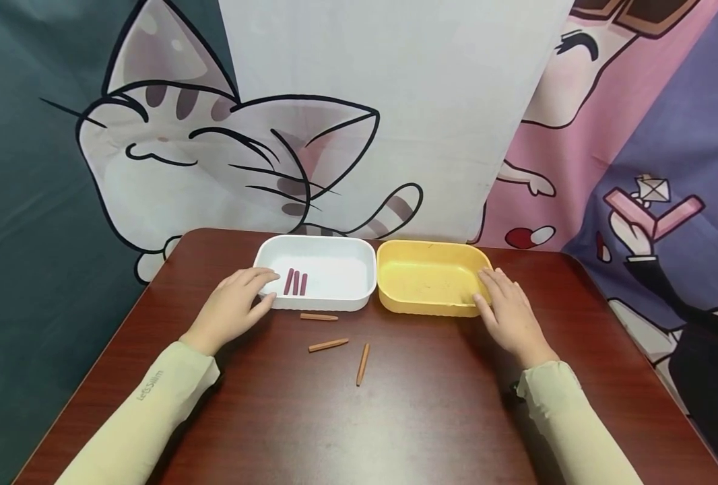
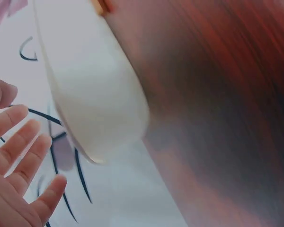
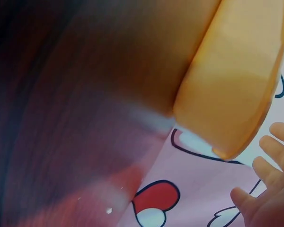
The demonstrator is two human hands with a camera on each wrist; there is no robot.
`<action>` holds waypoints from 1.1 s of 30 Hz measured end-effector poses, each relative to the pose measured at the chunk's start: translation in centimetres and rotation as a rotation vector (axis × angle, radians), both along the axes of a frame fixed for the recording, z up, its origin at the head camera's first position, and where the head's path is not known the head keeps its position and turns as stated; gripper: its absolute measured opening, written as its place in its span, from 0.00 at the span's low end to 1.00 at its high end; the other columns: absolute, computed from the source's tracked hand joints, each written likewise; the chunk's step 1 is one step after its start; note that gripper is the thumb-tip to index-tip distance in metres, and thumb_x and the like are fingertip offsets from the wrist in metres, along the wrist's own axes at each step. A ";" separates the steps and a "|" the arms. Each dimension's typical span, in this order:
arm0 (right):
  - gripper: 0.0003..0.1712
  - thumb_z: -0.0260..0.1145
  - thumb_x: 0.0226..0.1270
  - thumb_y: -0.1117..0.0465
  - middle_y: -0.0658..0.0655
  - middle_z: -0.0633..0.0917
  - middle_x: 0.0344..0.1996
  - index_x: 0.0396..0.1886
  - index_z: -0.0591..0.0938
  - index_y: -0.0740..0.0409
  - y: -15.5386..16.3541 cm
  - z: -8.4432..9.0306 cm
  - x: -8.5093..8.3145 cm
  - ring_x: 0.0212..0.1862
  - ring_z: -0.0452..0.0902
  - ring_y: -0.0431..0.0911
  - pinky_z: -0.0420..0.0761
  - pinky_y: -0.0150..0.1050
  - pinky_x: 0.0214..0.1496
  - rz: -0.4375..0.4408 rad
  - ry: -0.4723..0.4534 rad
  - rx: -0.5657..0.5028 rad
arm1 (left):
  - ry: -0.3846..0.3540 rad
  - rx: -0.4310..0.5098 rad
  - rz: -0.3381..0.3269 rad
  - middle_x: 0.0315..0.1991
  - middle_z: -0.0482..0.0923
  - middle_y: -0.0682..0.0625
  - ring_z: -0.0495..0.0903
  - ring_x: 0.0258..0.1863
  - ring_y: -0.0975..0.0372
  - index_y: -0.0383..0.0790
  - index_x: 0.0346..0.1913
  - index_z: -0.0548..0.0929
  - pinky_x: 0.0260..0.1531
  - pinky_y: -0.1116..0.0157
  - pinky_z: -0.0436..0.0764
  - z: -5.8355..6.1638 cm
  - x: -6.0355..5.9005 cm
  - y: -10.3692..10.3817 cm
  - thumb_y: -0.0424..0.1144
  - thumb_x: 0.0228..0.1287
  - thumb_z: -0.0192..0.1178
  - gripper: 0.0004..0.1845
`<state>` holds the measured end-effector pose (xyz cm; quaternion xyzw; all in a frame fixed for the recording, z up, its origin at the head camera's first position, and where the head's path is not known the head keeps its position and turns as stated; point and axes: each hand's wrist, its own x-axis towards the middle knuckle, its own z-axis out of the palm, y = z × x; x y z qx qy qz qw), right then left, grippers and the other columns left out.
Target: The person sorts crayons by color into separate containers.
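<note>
My left hand (image 1: 230, 306) is at the left end of a white plastic tray (image 1: 335, 304), fingers over its rim. Spread fingers of that hand (image 2: 23, 161) show beside the tray wall (image 2: 97, 90) in the left wrist view. My right hand (image 1: 512, 316) is at the right end of a yellow plastic tray (image 1: 426, 308), with relaxed fingers at the rim. In the right wrist view its fingers (image 3: 267, 165) look apart and hold nothing. Three short dark-red sticks (image 1: 296, 283) lie side by side inside the white tray. Whether either hand touches its tray, I cannot tell.
Three brown pencil-like sticks lie on the dark wooden table: one (image 1: 319, 316) just before the white tray, another (image 1: 329, 345) nearer, a third (image 1: 363, 365) pointing toward me. Both trays stand side by side near the back edge, before a cartoon cloth (image 1: 444, 121).
</note>
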<state>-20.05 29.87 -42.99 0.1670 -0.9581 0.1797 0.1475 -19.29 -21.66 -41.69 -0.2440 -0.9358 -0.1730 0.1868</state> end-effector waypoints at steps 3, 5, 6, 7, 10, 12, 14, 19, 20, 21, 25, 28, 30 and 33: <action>0.34 0.52 0.81 0.49 0.67 0.63 0.76 0.77 0.63 0.64 0.5 -0.1 -0.1 0.78 0.51 0.64 0.48 0.65 0.76 -0.034 -0.032 0.006 | -0.003 0.004 -0.047 0.52 0.84 0.43 0.80 0.54 0.48 0.38 0.56 0.84 0.57 0.46 0.77 0.1 0.5 0.9 0.39 0.68 0.63 0.16; 0.35 0.52 0.81 0.50 0.67 0.61 0.77 0.78 0.61 0.64 0.8 -0.2 -0.1 0.79 0.49 0.64 0.47 0.66 0.76 -0.053 -0.054 0.010 | -0.029 -0.010 -0.081 0.51 0.84 0.44 0.81 0.53 0.49 0.39 0.55 0.85 0.56 0.48 0.79 0.1 0.6 1.6 0.38 0.68 0.63 0.15; 0.35 0.52 0.81 0.50 0.67 0.60 0.77 0.78 0.60 0.65 1.0 -0.2 -0.2 0.79 0.48 0.64 0.47 0.67 0.76 -0.059 -0.067 0.014 | -0.046 -0.018 -0.099 0.50 0.84 0.45 0.81 0.53 0.50 0.39 0.55 0.85 0.56 0.49 0.79 0.0 0.7 1.9 0.38 0.68 0.64 0.15; 0.35 0.52 0.81 0.50 0.67 0.60 0.77 0.78 0.60 0.65 1.1 -0.3 -0.2 0.79 0.48 0.64 0.47 0.67 0.76 -0.064 -0.079 0.019 | -0.058 -0.028 -0.116 0.50 0.84 0.45 0.81 0.53 0.51 0.39 0.55 0.86 0.56 0.50 0.79 0.0 0.8 2.3 0.37 0.68 0.64 0.14; 0.36 0.51 0.81 0.51 0.67 0.58 0.78 0.79 0.58 0.65 1.4 -0.4 -0.3 0.79 0.46 0.64 0.45 0.67 0.76 -0.070 -0.114 0.031 | -0.058 -0.065 -0.169 0.49 0.84 0.47 0.81 0.52 0.53 0.40 0.53 0.86 0.55 0.53 0.80 -0.1 0.9 3.3 0.37 0.68 0.64 0.13; 0.37 0.50 0.82 0.49 0.67 0.56 0.79 0.80 0.56 0.65 1.5 -0.3 -0.3 0.80 0.45 0.63 0.44 0.66 0.77 -0.068 -0.137 0.040 | -0.029 -0.082 -0.214 0.47 0.84 0.49 0.82 0.50 0.55 0.41 0.51 0.86 0.52 0.54 0.81 -0.2 1.0 3.9 0.36 0.68 0.64 0.11; 0.38 0.49 0.82 0.47 0.67 0.55 0.79 0.80 0.55 0.64 1.7 -0.3 -0.3 0.80 0.43 0.63 0.42 0.65 0.77 -0.067 -0.156 0.052 | -0.006 -0.093 -0.260 0.45 0.84 0.50 0.82 0.48 0.56 0.41 0.48 0.87 0.50 0.55 0.82 -0.3 1.0 4.4 0.35 0.67 0.65 0.09; 0.40 0.48 0.82 0.46 0.68 0.53 0.79 0.81 0.52 0.65 2.1 -0.3 -0.4 0.80 0.42 0.63 0.40 0.64 0.78 -0.068 -0.198 0.084 | -0.059 -0.144 -0.326 0.43 0.84 0.53 0.82 0.44 0.59 0.42 0.47 0.86 0.47 0.57 0.83 -1.1 0.8 5.4 0.34 0.67 0.65 0.08; 0.40 0.48 0.82 0.45 0.68 0.53 0.79 0.81 0.52 0.66 2.2 -0.3 -0.4 0.80 0.41 0.63 0.39 0.64 0.78 -0.067 -0.205 0.087 | -0.086 -0.157 -0.329 0.44 0.84 0.53 0.83 0.45 0.59 0.42 0.49 0.85 0.47 0.57 0.83 -1.2 0.8 5.5 0.33 0.67 0.64 0.09; 0.41 0.47 0.82 0.45 0.68 0.52 0.79 0.81 0.52 0.66 2.2 -0.4 -0.4 0.80 0.41 0.63 0.39 0.65 0.78 -0.067 -0.215 0.088 | -0.112 -0.172 -0.328 0.45 0.84 0.52 0.83 0.46 0.58 0.41 0.50 0.85 0.48 0.57 0.83 -1.4 0.7 5.6 0.33 0.67 0.64 0.10; 0.42 0.44 0.82 0.41 0.68 0.51 0.80 0.81 0.52 0.67 2.5 -0.5 -0.4 0.80 0.40 0.63 0.41 0.66 0.77 -0.073 -0.251 0.101 | -0.203 -0.233 -0.324 0.52 0.84 0.47 0.82 0.54 0.55 0.35 0.58 0.83 0.55 0.55 0.81 -2.0 0.6 6.0 0.33 0.67 0.64 0.17; 0.43 0.44 0.82 0.40 0.67 0.51 0.80 0.80 0.52 0.67 2.5 -0.6 -0.4 0.80 0.41 0.64 0.44 0.67 0.76 -0.073 -0.258 0.107 | -0.219 -0.251 -0.323 0.54 0.83 0.45 0.82 0.56 0.54 0.33 0.60 0.82 0.57 0.54 0.80 -2.3 0.4 6.2 0.33 0.66 0.63 0.20; 0.43 0.44 0.82 0.40 0.67 0.51 0.80 0.80 0.52 0.67 2.4 -0.6 -0.5 0.80 0.41 0.63 0.45 0.67 0.76 -0.066 -0.262 0.102 | -0.203 -0.244 -0.325 0.53 0.84 0.44 0.83 0.55 0.54 0.32 0.58 0.82 0.56 0.55 0.80 -2.4 0.3 6.4 0.32 0.66 0.64 0.18; 0.43 0.45 0.82 0.40 0.67 0.50 0.80 0.81 0.52 0.67 2.4 -0.6 -0.5 0.81 0.40 0.62 0.44 0.66 0.77 -0.060 -0.263 0.097 | -0.164 -0.233 -0.336 0.49 0.85 0.45 0.83 0.52 0.54 0.33 0.54 0.83 0.55 0.55 0.80 -2.4 0.1 6.6 0.31 0.64 0.65 0.15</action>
